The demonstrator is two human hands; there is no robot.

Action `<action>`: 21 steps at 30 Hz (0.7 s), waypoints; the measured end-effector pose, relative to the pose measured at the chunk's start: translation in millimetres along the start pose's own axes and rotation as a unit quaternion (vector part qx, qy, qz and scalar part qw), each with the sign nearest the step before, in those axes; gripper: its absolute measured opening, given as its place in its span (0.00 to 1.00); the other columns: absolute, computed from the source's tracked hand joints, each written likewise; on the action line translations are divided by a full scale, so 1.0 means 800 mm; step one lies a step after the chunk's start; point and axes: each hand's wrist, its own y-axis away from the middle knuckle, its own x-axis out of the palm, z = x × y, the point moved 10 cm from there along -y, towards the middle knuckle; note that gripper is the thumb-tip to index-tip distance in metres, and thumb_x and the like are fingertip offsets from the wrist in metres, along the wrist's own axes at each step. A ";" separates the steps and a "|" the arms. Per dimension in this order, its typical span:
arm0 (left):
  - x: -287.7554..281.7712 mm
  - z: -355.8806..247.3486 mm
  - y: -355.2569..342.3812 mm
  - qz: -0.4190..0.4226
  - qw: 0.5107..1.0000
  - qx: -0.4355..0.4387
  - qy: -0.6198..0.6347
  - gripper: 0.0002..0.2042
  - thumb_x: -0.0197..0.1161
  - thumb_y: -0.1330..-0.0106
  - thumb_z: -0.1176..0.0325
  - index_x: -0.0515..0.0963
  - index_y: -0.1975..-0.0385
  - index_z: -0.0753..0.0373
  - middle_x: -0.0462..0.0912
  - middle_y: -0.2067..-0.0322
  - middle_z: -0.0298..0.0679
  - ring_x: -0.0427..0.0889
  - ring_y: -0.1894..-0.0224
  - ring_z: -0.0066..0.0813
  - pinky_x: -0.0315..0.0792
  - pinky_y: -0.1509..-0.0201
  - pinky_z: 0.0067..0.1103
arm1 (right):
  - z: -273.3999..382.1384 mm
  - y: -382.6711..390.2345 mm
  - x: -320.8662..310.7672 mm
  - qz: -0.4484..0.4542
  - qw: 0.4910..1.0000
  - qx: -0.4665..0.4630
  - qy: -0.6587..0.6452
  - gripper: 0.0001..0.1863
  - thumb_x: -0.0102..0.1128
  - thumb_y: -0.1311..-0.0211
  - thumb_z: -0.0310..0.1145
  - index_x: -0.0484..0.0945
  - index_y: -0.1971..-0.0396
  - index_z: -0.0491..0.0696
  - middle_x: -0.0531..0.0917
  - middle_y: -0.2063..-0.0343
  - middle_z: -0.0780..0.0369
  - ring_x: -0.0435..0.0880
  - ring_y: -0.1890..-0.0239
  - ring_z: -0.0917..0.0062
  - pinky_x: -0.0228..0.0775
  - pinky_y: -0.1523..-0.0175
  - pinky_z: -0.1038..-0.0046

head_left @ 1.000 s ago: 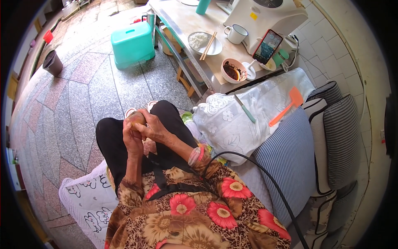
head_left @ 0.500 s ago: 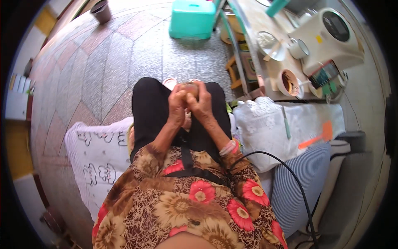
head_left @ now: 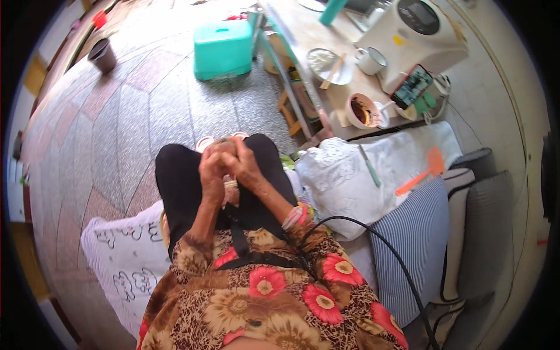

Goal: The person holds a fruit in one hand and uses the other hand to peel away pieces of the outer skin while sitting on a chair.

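My left hand (head_left: 212, 170) and my right hand (head_left: 244, 169) are closed together above my lap, between my black-trousered knees. Their fingers curl inward and overlap at the far end. A small brownish rounded shape (head_left: 223, 143) shows at the fingertips; I cannot make out what it is. The palms hide most of whatever lies between them. Under the hands, a pale pinkish bit (head_left: 231, 184) shows between my wrists, too small to name. Pink-and-white bands circle my right wrist.
To the right, a table holds a bowl with chopsticks (head_left: 331, 73), a bowl of dark food (head_left: 363, 111), a white mug (head_left: 371, 60), a phone (head_left: 412, 86) and a white appliance (head_left: 402, 35). A green knife-like tool (head_left: 369, 165) and orange swatter (head_left: 424, 170) lie on white cloth. A turquoise stool (head_left: 222, 51) stands ahead.
The whole view has swung, so the surroundings sit further left and lower. My hands stay joined over my lap; the fingers now cover more of the brownish shape.
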 end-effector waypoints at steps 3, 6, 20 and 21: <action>0.013 -0.004 0.004 0.003 1.000 -0.013 0.000 0.21 0.46 0.38 0.57 0.67 0.49 0.64 0.75 0.58 0.40 0.78 0.59 0.28 0.73 0.58 0.19 | 0.009 0.002 -0.002 0.018 1.000 0.006 -0.011 0.24 0.54 0.43 0.44 0.67 0.55 0.40 0.79 0.68 0.52 0.80 0.64 0.70 0.71 0.59 0.72; 0.018 -0.003 0.004 -0.007 1.000 -0.012 0.013 0.21 0.48 0.37 0.56 0.66 0.49 0.63 0.75 0.58 0.39 0.78 0.58 0.28 0.74 0.57 0.20 | 0.012 0.002 -0.004 0.003 0.999 -0.028 -0.017 0.23 0.56 0.43 0.41 0.66 0.55 0.39 0.79 0.67 0.51 0.81 0.62 0.69 0.72 0.58 0.71; 0.012 0.017 0.003 -0.001 1.000 -0.018 0.019 0.17 0.47 0.35 0.61 0.66 0.51 0.62 0.74 0.56 0.38 0.76 0.54 0.26 0.71 0.51 0.19 | 0.008 0.003 -0.011 -0.047 0.997 -0.051 0.045 0.22 0.55 0.48 0.37 0.64 0.57 0.39 0.77 0.73 0.50 0.81 0.65 0.62 0.71 0.59 0.70; 0.009 0.015 0.004 -0.016 0.999 -0.019 0.023 0.17 0.47 0.35 0.61 0.66 0.51 0.62 0.74 0.56 0.39 0.76 0.53 0.26 0.71 0.51 0.20 | 0.010 0.002 -0.007 -0.025 0.998 -0.047 0.028 0.22 0.55 0.48 0.37 0.64 0.56 0.39 0.77 0.72 0.50 0.81 0.65 0.62 0.71 0.59 0.70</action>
